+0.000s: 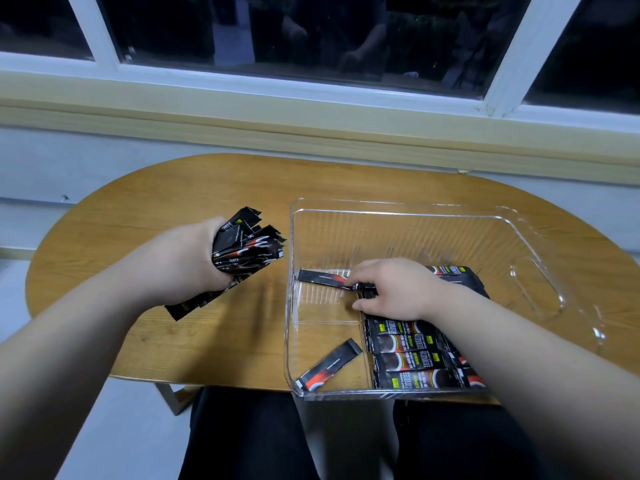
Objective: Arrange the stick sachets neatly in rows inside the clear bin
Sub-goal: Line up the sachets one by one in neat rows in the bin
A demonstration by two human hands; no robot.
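Though unreadable, white-lettered black sachets.

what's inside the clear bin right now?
Row of sachets near right, one loose sachet near left, another sachet by the right hand. Hand and forearm hide part of the row.

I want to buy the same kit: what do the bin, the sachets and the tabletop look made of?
Clear bin: hard glossy plastic; the tabletop shows through. Stick sachets: likely printed foil or film, slight sheen, jagged ends. Tabletop: wood or wood-look laminate, grain visible.
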